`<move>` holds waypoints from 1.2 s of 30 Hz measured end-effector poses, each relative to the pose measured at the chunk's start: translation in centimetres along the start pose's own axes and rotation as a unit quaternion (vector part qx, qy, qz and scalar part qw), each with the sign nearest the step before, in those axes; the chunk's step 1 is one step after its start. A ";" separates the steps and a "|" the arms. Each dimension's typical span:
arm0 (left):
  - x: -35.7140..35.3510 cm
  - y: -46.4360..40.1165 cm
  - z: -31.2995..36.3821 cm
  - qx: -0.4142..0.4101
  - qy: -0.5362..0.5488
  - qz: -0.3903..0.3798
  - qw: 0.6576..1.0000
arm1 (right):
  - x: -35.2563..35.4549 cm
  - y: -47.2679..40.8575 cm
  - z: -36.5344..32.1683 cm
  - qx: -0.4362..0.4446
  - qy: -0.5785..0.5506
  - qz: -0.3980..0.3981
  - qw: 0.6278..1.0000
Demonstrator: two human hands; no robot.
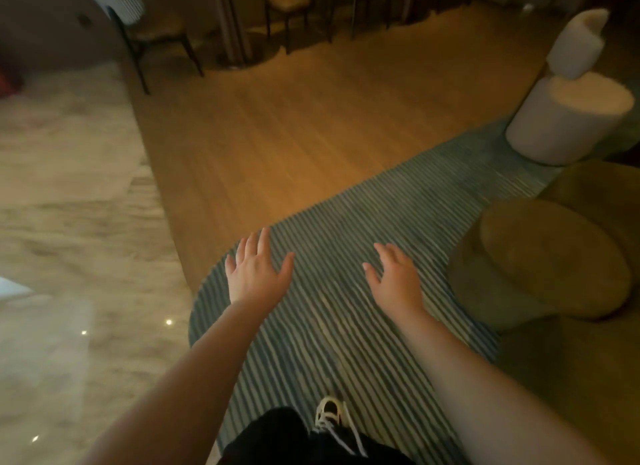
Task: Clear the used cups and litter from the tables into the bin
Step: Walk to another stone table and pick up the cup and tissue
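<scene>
My left hand [258,268] and my right hand [394,277] are both stretched out in front of me, palms down, fingers spread, holding nothing. They hover over a striped blue-grey rug [346,242]. No cup, litter or bin shows in this blurred view. My shoe [330,414] stands on the rug below the hands.
An olive round pouf [550,260] sits right of my right hand, with a white cylindrical stool [568,118] behind it. Wooden floor [294,125] lies ahead, marble floor [69,204] to the left. A chair [138,24] and a stool [287,0] stand at the far wall.
</scene>
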State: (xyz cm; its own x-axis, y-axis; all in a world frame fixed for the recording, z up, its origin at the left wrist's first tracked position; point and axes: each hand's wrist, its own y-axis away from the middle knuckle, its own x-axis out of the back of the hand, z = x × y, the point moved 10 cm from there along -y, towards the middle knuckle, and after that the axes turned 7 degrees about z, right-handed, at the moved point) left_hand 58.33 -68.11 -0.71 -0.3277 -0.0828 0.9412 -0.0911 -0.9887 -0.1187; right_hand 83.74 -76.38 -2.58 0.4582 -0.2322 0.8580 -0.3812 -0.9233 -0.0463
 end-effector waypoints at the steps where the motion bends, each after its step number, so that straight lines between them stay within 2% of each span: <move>1: -0.3 -2.8 0.9 -0.006 0.000 0.002 1.000 | 0.3 -2.9 -0.2 -0.005 -0.002 0.001 1.000; 8: -5.9 -23.4 5.9 -0.029 0.002 -0.006 1.000 | -1.3 -23.8 -0.1 -0.012 -0.007 -0.002 1.000; 14: -11.6 -46.2 10.4 -0.043 0.006 -0.003 0.999 | -3.3 -47.1 0.8 -0.048 -0.012 0.041 0.998; 19: -13.7 -65.0 15.8 -0.077 -0.005 -0.011 0.997 | -1.1 -65.3 1.7 -0.080 0.013 0.074 0.994; 25: -16.9 -81.7 23.4 -0.107 0.008 -0.029 0.994 | 0.8 -82.2 2.9 -0.100 0.018 0.092 0.991; 31: -24.0 -98.1 30.4 -0.123 0.019 -0.038 0.992 | -0.4 -100.0 6.9 -0.108 0.017 0.106 0.988; 36: -30.6 -115.5 37.8 -0.122 0.026 -0.044 0.991 | -1.3 -118.7 12.2 -0.123 0.009 0.111 0.986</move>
State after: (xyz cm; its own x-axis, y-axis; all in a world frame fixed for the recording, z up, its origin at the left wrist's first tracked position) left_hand 114.41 43.92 -3.88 -0.3569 0.0147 0.9340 -0.3438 -0.9318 -0.1167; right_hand 138.14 29.79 -4.45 0.3283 -0.4129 0.8495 -0.6549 -0.7476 -0.1103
